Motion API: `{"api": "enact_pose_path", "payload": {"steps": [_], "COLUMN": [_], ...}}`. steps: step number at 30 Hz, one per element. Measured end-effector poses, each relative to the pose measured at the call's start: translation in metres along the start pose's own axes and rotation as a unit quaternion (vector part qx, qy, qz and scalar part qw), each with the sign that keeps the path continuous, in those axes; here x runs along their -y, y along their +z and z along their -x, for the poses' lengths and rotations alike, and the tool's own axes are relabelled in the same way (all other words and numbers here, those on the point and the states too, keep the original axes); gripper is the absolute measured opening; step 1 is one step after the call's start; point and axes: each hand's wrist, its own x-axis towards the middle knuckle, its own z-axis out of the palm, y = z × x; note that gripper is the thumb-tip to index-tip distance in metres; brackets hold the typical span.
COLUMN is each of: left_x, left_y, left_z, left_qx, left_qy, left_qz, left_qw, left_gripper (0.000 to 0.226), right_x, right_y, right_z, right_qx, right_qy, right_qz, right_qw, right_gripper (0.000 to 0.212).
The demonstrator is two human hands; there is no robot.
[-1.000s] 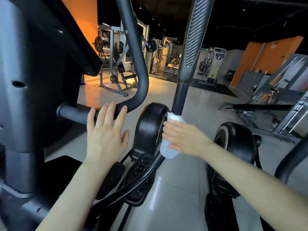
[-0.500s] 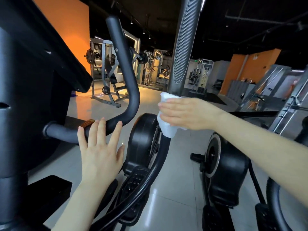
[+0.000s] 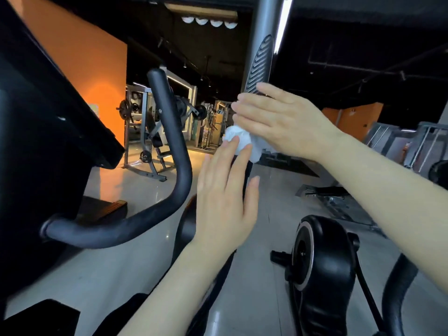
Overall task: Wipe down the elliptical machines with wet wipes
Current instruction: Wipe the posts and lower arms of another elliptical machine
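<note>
My right hand wraps a white wet wipe around the tall grey swing handle of the elliptical, just below its ribbed grip. My left hand is raised with straight fingers, its fingertips at the lower edge of the wipe. The machine's black console body fills the left, with a curved fixed handlebar beside it. The lower stretch of the swing handle is hidden behind my hands.
A neighbouring elliptical's black flywheel housing stands at lower right on the pale tiled floor. Weight racks line the back by an orange wall. A bench frame lies at right.
My right hand slid the wipe up the swing handle from its lower stem to the ribbed grip. My left hand left the curved handlebar and rose to the wipe.
</note>
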Motion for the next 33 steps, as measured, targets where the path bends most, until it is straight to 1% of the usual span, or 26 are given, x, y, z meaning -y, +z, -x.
{"api": "enact_pose_path", "payload": {"steps": [2, 4, 5, 7, 8, 9, 10, 12, 15, 17, 20, 23, 25, 27, 29, 30, 31, 32, 33], "left_x": [-0.004, -0.003, -0.001, 0.005, 0.009, 0.012, 0.015, 0.018, 0.020, 0.024, 0.033, 0.042, 0.046, 0.042, 0.032, 0.026, 0.020, 0.015, 0.009], "left_y": [0.007, 0.015, 0.018, 0.024, 0.025, 0.026, 0.026, 0.026, 0.021, 0.015, 0.008, 0.001, -0.003, -0.007, -0.009, -0.010, -0.011, -0.011, -0.013], "left_z": [-0.033, -0.064, -0.074, -0.075, -0.067, -0.058, -0.049, -0.041, -0.055, -0.069, -0.090, -0.106, -0.117, -0.130, -0.147, -0.157, -0.167, -0.177, -0.186], "left_qx": [-0.029, -0.042, -0.037, -0.017, -0.009, -0.007, -0.004, 0.002, -0.009, -0.024, -0.035, -0.047, -0.058, -0.057, -0.052, -0.054, -0.061, -0.071, -0.079], "left_qy": [-0.004, -0.031, -0.053, -0.103, -0.123, -0.132, -0.133, -0.104, -0.024, 0.005, 0.004, -0.003, -0.009, 0.004, 0.033, 0.047, 0.056, 0.058, 0.044], "left_qz": [0.041, 0.076, 0.099, 0.163, 0.188, 0.193, 0.184, 0.151, 0.082, 0.044, 0.041, 0.059, 0.070, 0.064, 0.038, 0.022, 0.014, 0.021, 0.046], "left_qw": [0.999, 0.996, 0.993, 0.981, 0.975, 0.972, 0.974, 0.983, 0.996, 0.999, 0.999, 0.997, 0.996, 0.996, 0.997, 0.997, 0.996, 0.996, 0.995], "left_gripper": [0.046, 0.049, 0.051, 0.053, 0.053, 0.054, 0.055, 0.057, 0.054, 0.053, 0.052, 0.052, 0.053, 0.052, 0.051, 0.052, 0.052, 0.052, 0.050], "right_x": [-0.029, -0.050, -0.052, -0.037, -0.021, -0.006, 0.008, 0.019, 0.006, -0.010, -0.031, -0.041, -0.046, -0.063, -0.096, -0.115, -0.133, -0.146, -0.154], "right_y": [-0.001, -0.002, -0.003, -0.002, 0.000, 0.001, 0.002, 0.000, -0.004, -0.004, 0.001, 0.010, 0.009, 0.002, -0.008, -0.012, -0.018, -0.027, -0.037], "right_z": [-0.005, -0.011, -0.015, -0.016, -0.011, -0.005, 0.000, 0.006, 0.000, -0.006, -0.011, -0.010, -0.017, -0.030, -0.045, -0.052, -0.060, -0.067, -0.073], "right_qx": [-0.025, -0.044, -0.050, -0.035, -0.024, -0.017, -0.016, -0.007, 0.013, 0.031, 0.034, 0.001, -0.015, -0.030, -0.064, -0.097, -0.134, -0.164, -0.189], "right_qy": [0.062, 0.101, 0.100, 0.058, 0.038, 0.033, 0.045, 0.083, 0.092, 0.070, 0.012, -0.032, -0.037, -0.034, 0.005, 0.053, 0.123, 0.207, 0.304], "right_qz": [0.034, 0.043, 0.050, 0.059, 0.039, -0.005, -0.060, -0.145, -0.171, -0.151, -0.091, -0.027, -0.026, -0.007, 0.091, 0.130, 0.127, 0.089, 0.028], "right_qw": [0.997, 0.993, 0.993, 0.996, 0.998, 0.999, 0.997, 0.986, 0.981, 0.986, 0.995, 0.999, 0.999, 0.999, 0.994, 0.985, 0.975, 0.960, 0.933], "right_gripper": [0.033, 0.033, 0.035, 0.041, 0.043, 0.041, 0.039, 0.039, 0.041, 0.042, 0.046, 0.035, 0.027, 0.025, 0.027, 0.027, 0.025, 0.019, 0.013]}}
